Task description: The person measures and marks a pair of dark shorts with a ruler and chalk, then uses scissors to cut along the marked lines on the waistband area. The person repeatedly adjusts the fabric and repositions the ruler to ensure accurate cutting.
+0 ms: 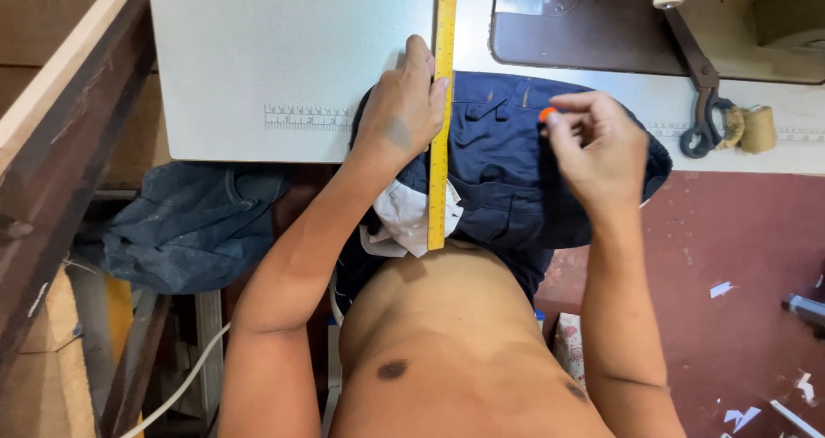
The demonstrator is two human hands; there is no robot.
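1. Left hand [404, 111], flat with fingers extended, presses a yellow ruler [441, 120] onto navy trousers [507, 180] at frame centre.
2. Right hand [597, 150] pinches an orange chalk piece [547, 113] over the trousers.
3. Scissors [703, 103] lie on the white surface [284, 51], upper right.

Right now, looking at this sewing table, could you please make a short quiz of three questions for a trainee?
1. True or false: the left hand presses the yellow measuring tape onto the dark blue garment.
2. What does the right hand pinch? A) a small orange piece B) the black scissors C) a needle
3. Fill in: the roll of tan tape lies beside the ____ on the white table.

Key: 1 true, the hand lies flat against the tape over the garment. 2 A, held at the fingertips above the cloth; what it is cannot be told. 3 scissors, at the table's right end.
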